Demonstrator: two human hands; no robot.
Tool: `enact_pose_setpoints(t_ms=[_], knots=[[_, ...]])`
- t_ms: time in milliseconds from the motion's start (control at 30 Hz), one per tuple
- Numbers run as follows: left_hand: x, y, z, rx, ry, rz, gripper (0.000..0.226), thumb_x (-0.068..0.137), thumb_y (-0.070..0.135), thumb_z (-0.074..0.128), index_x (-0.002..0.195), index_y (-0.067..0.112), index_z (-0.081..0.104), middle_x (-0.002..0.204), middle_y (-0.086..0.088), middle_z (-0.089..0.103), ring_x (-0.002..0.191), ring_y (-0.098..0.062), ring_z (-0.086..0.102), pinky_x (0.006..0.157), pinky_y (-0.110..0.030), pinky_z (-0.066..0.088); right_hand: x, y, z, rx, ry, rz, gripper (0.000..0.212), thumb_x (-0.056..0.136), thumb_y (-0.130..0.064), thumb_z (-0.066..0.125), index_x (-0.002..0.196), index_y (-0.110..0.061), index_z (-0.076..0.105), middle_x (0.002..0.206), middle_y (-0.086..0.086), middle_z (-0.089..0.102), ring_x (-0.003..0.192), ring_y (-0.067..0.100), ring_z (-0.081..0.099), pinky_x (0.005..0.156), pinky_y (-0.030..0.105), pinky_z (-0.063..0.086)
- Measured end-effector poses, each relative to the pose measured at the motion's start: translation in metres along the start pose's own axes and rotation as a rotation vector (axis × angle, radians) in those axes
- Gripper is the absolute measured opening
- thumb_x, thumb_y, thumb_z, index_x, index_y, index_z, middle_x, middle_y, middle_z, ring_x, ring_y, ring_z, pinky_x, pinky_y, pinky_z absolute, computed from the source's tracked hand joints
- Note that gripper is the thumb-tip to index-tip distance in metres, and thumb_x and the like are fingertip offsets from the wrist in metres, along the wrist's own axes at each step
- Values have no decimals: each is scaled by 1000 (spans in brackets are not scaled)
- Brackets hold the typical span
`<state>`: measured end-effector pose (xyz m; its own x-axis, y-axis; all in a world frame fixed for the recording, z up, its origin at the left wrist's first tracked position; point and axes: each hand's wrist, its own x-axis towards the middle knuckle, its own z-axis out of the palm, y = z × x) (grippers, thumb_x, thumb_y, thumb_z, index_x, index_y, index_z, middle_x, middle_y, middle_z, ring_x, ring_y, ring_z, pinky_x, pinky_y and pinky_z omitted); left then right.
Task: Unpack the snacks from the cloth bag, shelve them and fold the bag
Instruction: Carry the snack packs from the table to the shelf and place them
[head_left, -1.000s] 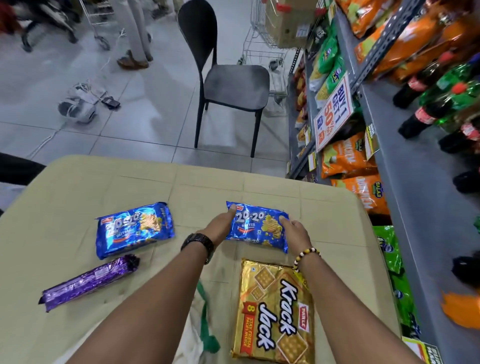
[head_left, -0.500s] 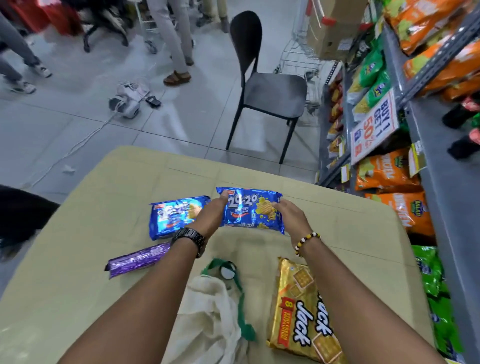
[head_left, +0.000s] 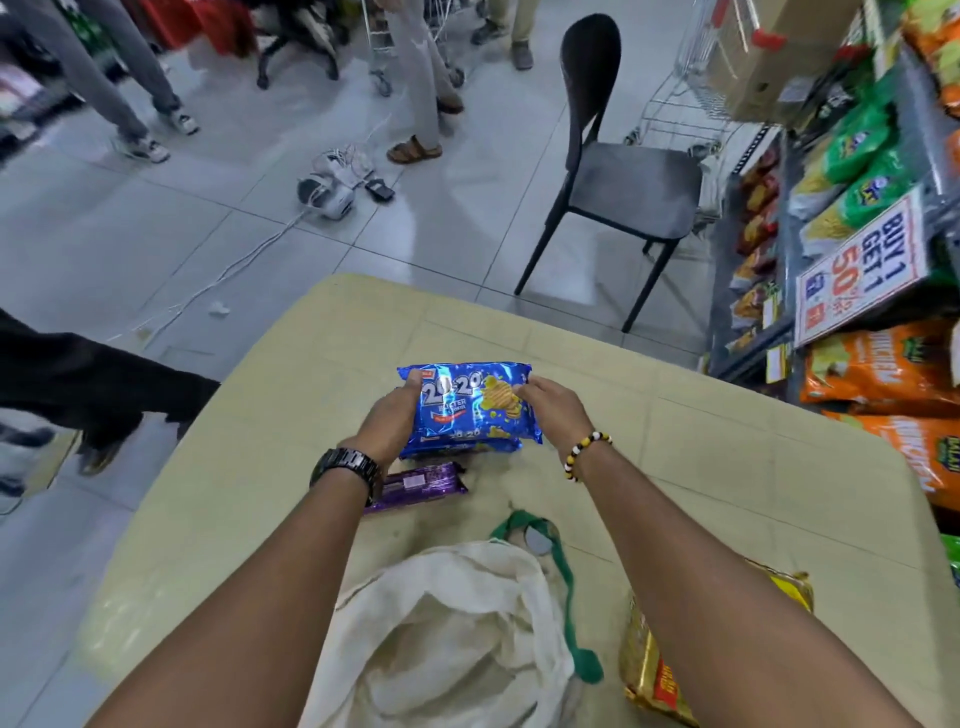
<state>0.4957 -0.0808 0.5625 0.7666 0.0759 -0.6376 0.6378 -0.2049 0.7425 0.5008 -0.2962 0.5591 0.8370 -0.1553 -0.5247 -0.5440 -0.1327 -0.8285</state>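
Observation:
Both hands grip a blue 20-20 biscuit pack (head_left: 470, 405) over the yellow-green table (head_left: 727, 467): my left hand (head_left: 389, 421) holds its left end, my right hand (head_left: 553, 410) its right end. It lies on top of a second blue pack (head_left: 462, 447), of which only the near edge shows. A purple biscuit roll (head_left: 421, 486) lies just in front, partly behind my left wrist. The cream cloth bag (head_left: 452, 639) with green handles (head_left: 569, 587) sits crumpled and open between my forearms. A gold Krack Jack pack (head_left: 649, 670) lies under my right forearm.
Store shelves (head_left: 883, 270) with orange and green snack bags and a "Buy 1 Get 1" sign (head_left: 862, 270) run along the right. A black chair (head_left: 623, 176) stands beyond the table. People stand at the back. A dark sleeve (head_left: 93, 384) reaches in from the left.
My hands carried the blue pack leftwards and set it over the other blue pack. The camera view tilted up and swung left.

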Motion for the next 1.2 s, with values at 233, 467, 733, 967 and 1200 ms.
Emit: enact_pose_setpoints(t_ms=[233,467,733,967,1200], knots=[[8,-13,-15,-18,1,-37,60,91,73,33,96,24,67,108,-4,73,102,-23,69,101,-48,51,16,9,18,-40,-39,25,55,69,-46,69,115,-15,67,127,2,65,116,19,61,104,42,48],[17,-22,-20,41,15,-39,78,70,89,30,95,25,66,106,-5,74,100,-25,70,99,-50,52,36,33,23,-169,-79,40,41,61,-57,61,92,-31,56,97,-8,54,92,14,52,81,32,41],[-5,-13,-21,181,15,23,66,101,63,22,131,16,57,138,-8,58,112,-21,54,96,-33,37,6,11,22,-274,-74,19,57,89,-39,63,138,-13,52,142,3,53,129,23,52,106,40,43],[-37,-56,-82,122,127,-37,73,97,68,31,149,18,42,155,-4,41,140,-25,40,116,-45,30,-46,18,23,-190,73,-152,30,89,-26,67,118,-19,67,124,-1,66,119,15,58,100,34,48],[-64,-124,-108,-53,129,-144,84,89,74,38,150,15,40,155,-6,41,140,-23,41,116,-47,31,-78,55,55,-228,-75,-6,28,95,-31,59,115,-15,70,116,1,69,114,18,61,94,32,45]])
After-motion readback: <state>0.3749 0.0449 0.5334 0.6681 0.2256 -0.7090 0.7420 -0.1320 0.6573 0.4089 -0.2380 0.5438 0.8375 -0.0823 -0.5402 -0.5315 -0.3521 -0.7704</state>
